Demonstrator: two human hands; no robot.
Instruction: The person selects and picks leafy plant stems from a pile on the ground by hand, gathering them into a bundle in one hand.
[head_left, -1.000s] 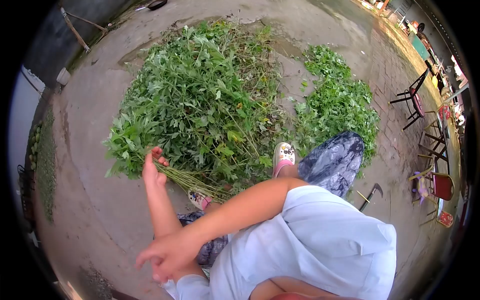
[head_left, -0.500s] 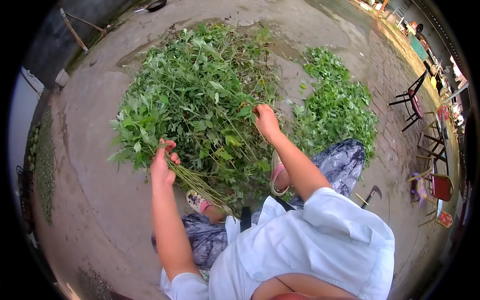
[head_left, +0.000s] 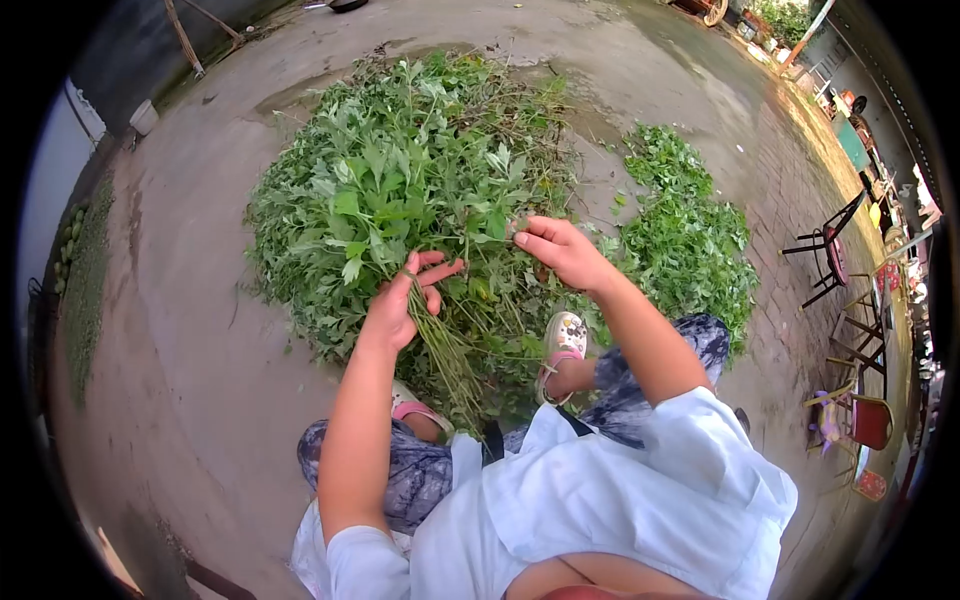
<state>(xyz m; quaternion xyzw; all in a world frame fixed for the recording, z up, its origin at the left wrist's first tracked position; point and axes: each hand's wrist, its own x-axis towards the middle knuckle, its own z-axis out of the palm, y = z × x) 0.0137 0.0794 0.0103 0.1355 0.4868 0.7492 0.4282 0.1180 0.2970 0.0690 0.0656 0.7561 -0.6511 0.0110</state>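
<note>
My left hand (head_left: pixel 392 308) is closed around a bundle of long green stems (head_left: pixel 445 350), the index finger pointing toward the right. The stems' leafy tops spread forward over a big heap of cut leafy plants (head_left: pixel 315 225), and their bare ends point back toward my lap. My right hand (head_left: pixel 568 255) is closed in a pinch at the right side of the bundle's leaves. A bit of leafy stem (head_left: pixel 518 228) shows at its thumb and fingertip. Where that stem leads among the leaves is hard to make out.
To the right of the heap lies a smaller pile of green leaves (head_left: pixel 690 245). My shoe (head_left: pixel 566 338) stands close by the heap. Several chairs (head_left: pixel 830 245) line the right side. At the far left are a white bucket (head_left: pixel 144 118) and a wall.
My left hand has carried the bundle to the right, closer to my right hand. My right hand has shifted slightly right and down. A sickle seen at right earlier is out of sight.
</note>
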